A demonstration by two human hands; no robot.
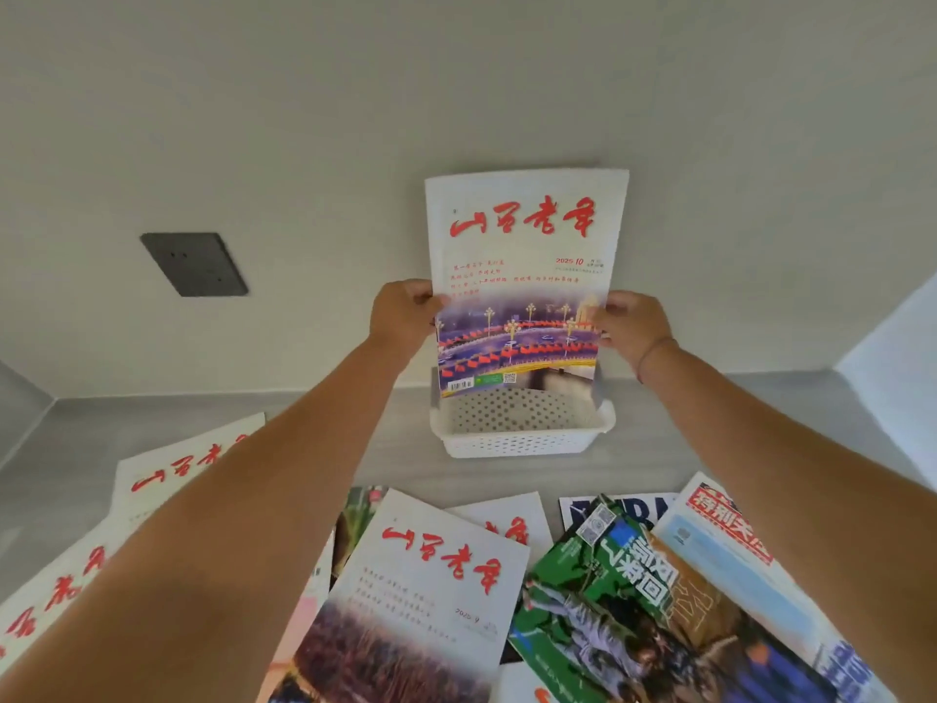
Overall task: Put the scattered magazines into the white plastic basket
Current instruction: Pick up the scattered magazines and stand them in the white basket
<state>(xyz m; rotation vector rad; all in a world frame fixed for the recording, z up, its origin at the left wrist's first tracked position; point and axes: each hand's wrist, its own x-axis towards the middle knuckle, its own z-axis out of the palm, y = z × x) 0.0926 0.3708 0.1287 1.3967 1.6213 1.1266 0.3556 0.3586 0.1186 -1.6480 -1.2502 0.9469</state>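
A white magazine with red brush lettering and a street photo (522, 276) stands upright, its lower edge inside the white plastic basket (522, 441) by the wall. My left hand (403, 317) grips its left edge and my right hand (631, 324) grips its right edge. Several more magazines lie scattered on the grey surface in front: a white one with red lettering (431, 596), a green one (603, 611), a light blue one with a red title (735, 560), and white ones under my left arm (167, 474).
The basket is perforated and stands against the light wall on a grey counter (735, 428). A dark grey wall socket plate (195, 263) is at the left. A side wall closes the right end (892, 362).
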